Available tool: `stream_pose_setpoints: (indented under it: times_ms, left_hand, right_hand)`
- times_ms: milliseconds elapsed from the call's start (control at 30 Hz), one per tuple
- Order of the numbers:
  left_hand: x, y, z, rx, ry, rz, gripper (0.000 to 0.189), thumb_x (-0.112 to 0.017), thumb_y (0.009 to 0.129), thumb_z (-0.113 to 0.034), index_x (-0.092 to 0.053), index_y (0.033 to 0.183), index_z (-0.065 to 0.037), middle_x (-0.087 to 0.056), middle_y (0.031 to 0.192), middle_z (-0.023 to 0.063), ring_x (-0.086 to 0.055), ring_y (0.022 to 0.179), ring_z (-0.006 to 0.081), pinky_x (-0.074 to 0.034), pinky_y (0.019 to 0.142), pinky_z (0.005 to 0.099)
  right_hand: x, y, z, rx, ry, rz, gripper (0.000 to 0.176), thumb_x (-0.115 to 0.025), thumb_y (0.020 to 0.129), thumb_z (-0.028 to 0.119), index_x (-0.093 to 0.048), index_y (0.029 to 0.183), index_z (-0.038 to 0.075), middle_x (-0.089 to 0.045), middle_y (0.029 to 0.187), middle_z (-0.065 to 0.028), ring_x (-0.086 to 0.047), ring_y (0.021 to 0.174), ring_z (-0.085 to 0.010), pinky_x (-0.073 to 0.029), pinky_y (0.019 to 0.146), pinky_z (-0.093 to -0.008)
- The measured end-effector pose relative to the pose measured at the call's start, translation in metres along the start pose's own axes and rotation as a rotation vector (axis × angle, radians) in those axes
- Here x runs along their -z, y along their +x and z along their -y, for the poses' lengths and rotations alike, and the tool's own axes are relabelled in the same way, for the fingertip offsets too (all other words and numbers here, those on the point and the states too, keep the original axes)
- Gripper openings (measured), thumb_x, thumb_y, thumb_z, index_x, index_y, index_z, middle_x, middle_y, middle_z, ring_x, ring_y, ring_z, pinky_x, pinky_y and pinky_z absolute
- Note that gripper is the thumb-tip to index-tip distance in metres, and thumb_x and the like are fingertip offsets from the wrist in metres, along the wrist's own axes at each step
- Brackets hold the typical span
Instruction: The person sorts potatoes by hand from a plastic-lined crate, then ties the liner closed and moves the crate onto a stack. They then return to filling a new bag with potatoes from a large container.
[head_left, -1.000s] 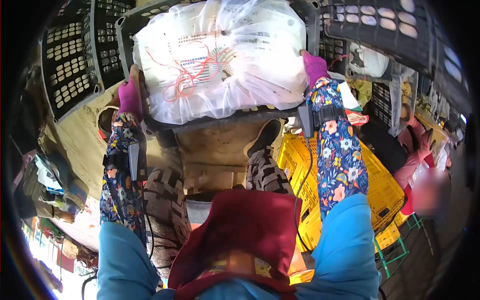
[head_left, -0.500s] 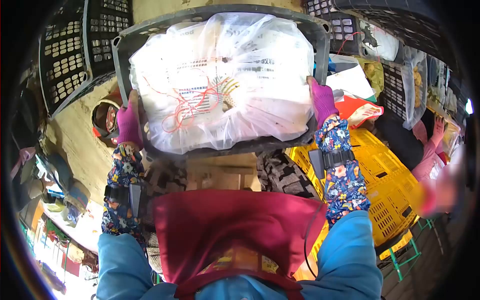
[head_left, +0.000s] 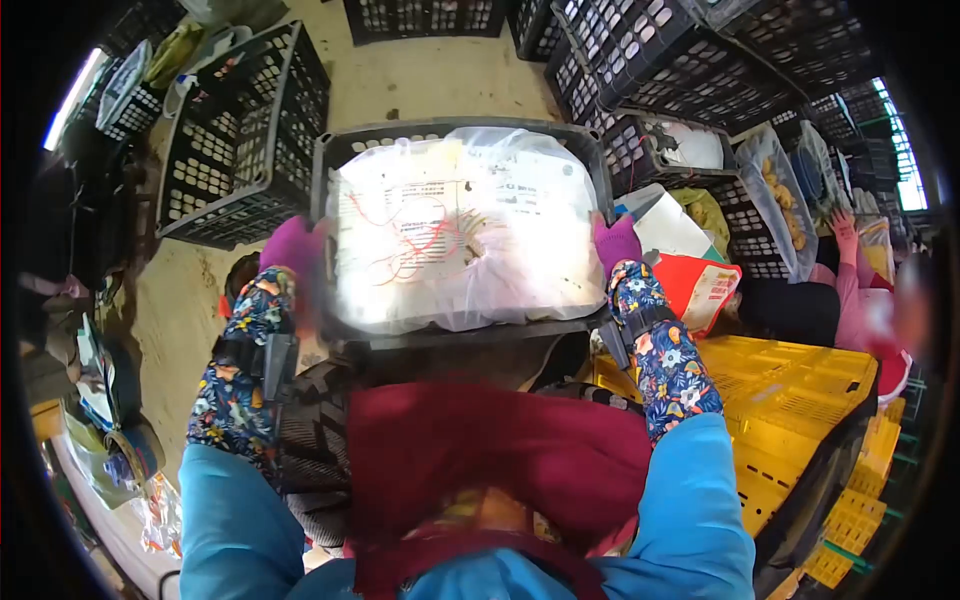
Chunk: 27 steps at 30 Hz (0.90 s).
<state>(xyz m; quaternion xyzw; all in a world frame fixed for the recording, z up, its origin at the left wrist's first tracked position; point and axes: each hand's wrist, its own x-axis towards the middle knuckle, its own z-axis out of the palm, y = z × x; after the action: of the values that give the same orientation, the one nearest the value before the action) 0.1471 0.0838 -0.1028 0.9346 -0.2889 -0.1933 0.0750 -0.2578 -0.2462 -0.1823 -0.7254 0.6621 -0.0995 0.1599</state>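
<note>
A black plastic crate (head_left: 460,338) is held in front of my body, its contents facing up at me. Clear plastic sheeting (head_left: 540,270) covers white printed material inside it, and thin red string (head_left: 425,245) lies tangled on top. My left hand (head_left: 290,246), in a purple glove and slightly blurred, is closed on the crate's left side. On the opposite side my right hand (head_left: 617,243), gloved alike, grips the rim. The fingers of both hands are partly hidden by the crate wall.
Black crates stand at the left (head_left: 240,140), along the top and stacked at upper right (head_left: 670,60). Yellow crates (head_left: 790,400) are at my right, near a red packet (head_left: 695,290). A bagged crate of potato-like items (head_left: 780,200) sits farther right, beside another person's hand (head_left: 845,235).
The crate now appears smaller and lower in view, still between both hands. The surroundings have shifted, with more black crates showing at the top and left.
</note>
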Motion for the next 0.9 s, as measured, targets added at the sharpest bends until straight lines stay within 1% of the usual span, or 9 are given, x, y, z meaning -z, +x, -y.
stream_pose_setpoints:
  times_ms: [67, 133, 200, 333, 467, 633, 700, 800, 900]
  left_hand:
    - [0.012, -0.035, -0.016, -0.197, -0.090, -0.301, 0.050, -0.063, 0.086, -0.049, -0.064, 0.107, -0.004, -0.068, 0.099, 0.0190, -0.065, 0.095, 0.0373, -0.051, 0.080, 0.0429]
    - [0.034, -0.056, -0.031, -0.305, -0.367, -0.221, 0.045, -0.066, 0.086, -0.045, -0.066, 0.103, -0.003, -0.069, 0.095, 0.0185, -0.067, 0.089, 0.0330, -0.051, 0.078, 0.0402]
    - [0.053, -0.087, -0.051, -0.363, -0.674, -0.161, 0.035, -0.064, 0.090, -0.033, -0.066, 0.101, 0.000, -0.068, 0.085, 0.0094, -0.064, 0.080, 0.0198, -0.050, 0.074, 0.0320]
    - [0.072, -0.137, -0.054, -0.362, -0.992, -0.085, 0.029, -0.061, 0.095, -0.025, -0.066, 0.105, 0.001, -0.066, 0.086, 0.0004, -0.060, 0.080, 0.0092, -0.048, 0.073, 0.0242]
    - [0.059, -0.128, -0.038, -0.343, -0.987, -0.075, 0.025, -0.062, 0.095, -0.023, -0.067, 0.102, 0.000, -0.065, 0.085, -0.0005, -0.058, 0.079, 0.0073, -0.047, 0.071, 0.0225]
    - [0.051, -0.110, -0.033, -0.443, -0.663, -0.179, 0.032, -0.066, 0.089, -0.030, -0.067, 0.102, -0.001, -0.069, 0.088, 0.0096, -0.063, 0.081, 0.0191, -0.050, 0.075, 0.0319]
    - [0.048, -0.097, -0.041, -0.424, -0.563, -0.112, 0.039, -0.066, 0.085, -0.041, -0.069, 0.104, -0.006, -0.070, 0.094, 0.0162, -0.067, 0.088, 0.0325, -0.052, 0.079, 0.0395]
    - [0.030, -0.080, -0.062, -0.500, -0.315, -0.007, 0.047, -0.066, 0.083, -0.046, -0.068, 0.109, -0.008, -0.069, 0.102, 0.0176, -0.066, 0.097, 0.0335, -0.051, 0.086, 0.0416]
    - [0.019, -0.077, -0.083, -0.467, -0.171, 0.092, 0.059, -0.071, 0.076, -0.049, -0.063, 0.120, -0.010, -0.067, 0.113, 0.0174, -0.064, 0.106, 0.0338, -0.050, 0.092, 0.0424]
  right_hand:
    - [0.046, -0.055, 0.044, 0.382, -0.080, -0.261, 0.053, -0.062, 0.085, 0.047, -0.056, 0.123, 0.009, -0.066, 0.103, -0.0213, -0.063, 0.096, -0.0406, -0.047, 0.088, -0.0495]
    - [0.071, -0.081, 0.080, 0.848, 0.218, -0.521, 0.046, -0.064, 0.084, 0.041, -0.060, 0.118, 0.011, -0.067, 0.099, -0.0178, -0.063, 0.095, -0.0387, -0.047, 0.088, -0.0476]
    - [0.074, -0.123, 0.112, 0.945, 0.405, -0.176, 0.036, -0.065, 0.081, 0.033, -0.064, 0.113, 0.016, -0.068, 0.096, -0.0130, -0.064, 0.091, -0.0368, -0.048, 0.086, -0.0484]
    - [0.040, -0.189, 0.161, 0.919, 0.194, 0.163, 0.031, -0.066, 0.080, 0.028, -0.066, 0.110, 0.024, -0.067, 0.094, -0.0101, -0.064, 0.088, -0.0312, -0.049, 0.079, -0.0463]
    - [-0.014, -0.211, 0.184, 0.736, -0.080, 0.054, 0.035, -0.068, 0.080, 0.029, -0.065, 0.114, 0.024, -0.068, 0.100, -0.0078, -0.065, 0.092, -0.0278, -0.050, 0.080, -0.0428]
    - [-0.058, -0.154, 0.181, 0.567, 0.675, 0.353, 0.020, -0.066, 0.083, 0.027, -0.072, 0.089, 0.010, -0.069, 0.079, -0.0158, -0.066, 0.082, -0.0360, -0.052, 0.075, -0.0415]
    - [-0.039, -0.125, 0.178, 0.607, 0.742, 0.335, 0.020, -0.067, 0.085, 0.025, -0.071, 0.093, 0.007, -0.069, 0.087, -0.0169, -0.067, 0.084, -0.0294, -0.052, 0.077, -0.0368]
    - [0.056, -0.129, 0.183, 0.538, 0.879, 0.447, 0.016, -0.065, 0.092, 0.017, -0.066, 0.100, 0.003, -0.067, 0.091, -0.0027, -0.059, 0.084, -0.0076, -0.046, 0.077, -0.0224]
    - [0.096, -0.135, 0.175, 0.287, 1.068, 0.685, 0.019, -0.059, 0.097, 0.024, -0.061, 0.110, 0.009, -0.066, 0.104, 0.0010, -0.061, 0.088, -0.0076, -0.047, 0.079, -0.0202]
